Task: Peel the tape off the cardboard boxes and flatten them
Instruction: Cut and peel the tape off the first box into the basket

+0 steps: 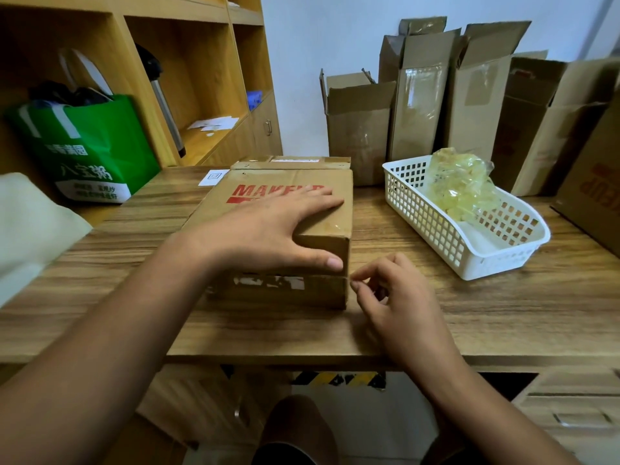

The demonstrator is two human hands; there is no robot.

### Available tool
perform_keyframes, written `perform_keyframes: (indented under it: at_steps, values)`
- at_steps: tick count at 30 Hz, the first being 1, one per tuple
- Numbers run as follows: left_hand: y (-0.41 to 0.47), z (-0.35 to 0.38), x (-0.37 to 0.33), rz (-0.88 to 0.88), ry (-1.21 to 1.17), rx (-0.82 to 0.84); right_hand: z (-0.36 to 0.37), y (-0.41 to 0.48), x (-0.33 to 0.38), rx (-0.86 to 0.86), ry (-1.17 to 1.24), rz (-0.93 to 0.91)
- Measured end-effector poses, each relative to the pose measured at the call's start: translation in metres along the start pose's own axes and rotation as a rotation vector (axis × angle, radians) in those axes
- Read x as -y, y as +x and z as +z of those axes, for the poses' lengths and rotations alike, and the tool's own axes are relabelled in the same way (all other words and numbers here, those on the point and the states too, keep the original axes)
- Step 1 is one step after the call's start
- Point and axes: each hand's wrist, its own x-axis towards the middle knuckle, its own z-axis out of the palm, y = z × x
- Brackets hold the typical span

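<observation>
A closed brown cardboard box (312, 182) with red print stands on the wooden table (436, 317) in front of me. My left hand (268, 226) lies flat on its top, fingers straight, thumb pressed on the front face. Clear tape (330, 225) shines near the top's right corner, and white label scraps (268, 282) run along the front seam. My right hand (392, 297) is at the box's front right corner, fingers curled, thumb and forefinger pinching at the tape's end on the seam. The tape there is barely visible.
A white plastic basket (436, 226) holding a wad of peeled clear tape (459, 182) sits right of the box. Several flattened and open boxes (419, 105) lean against the back wall. A green bag (97, 152) and wooden shelves (201, 78) stand at the left.
</observation>
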Motion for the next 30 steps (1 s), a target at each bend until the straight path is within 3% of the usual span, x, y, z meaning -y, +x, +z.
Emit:
perform_keyframes:
  at_steps: [13, 30]
  values:
    - [0.014, 0.020, -0.009, -0.091, 0.207, -0.144, 0.006, -0.003, -0.003, -0.079, 0.023, 0.005]
    - [0.015, 0.024, -0.012, -0.120, 0.207, -0.195, 0.031, -0.014, 0.016, -0.114, 0.148, 0.011]
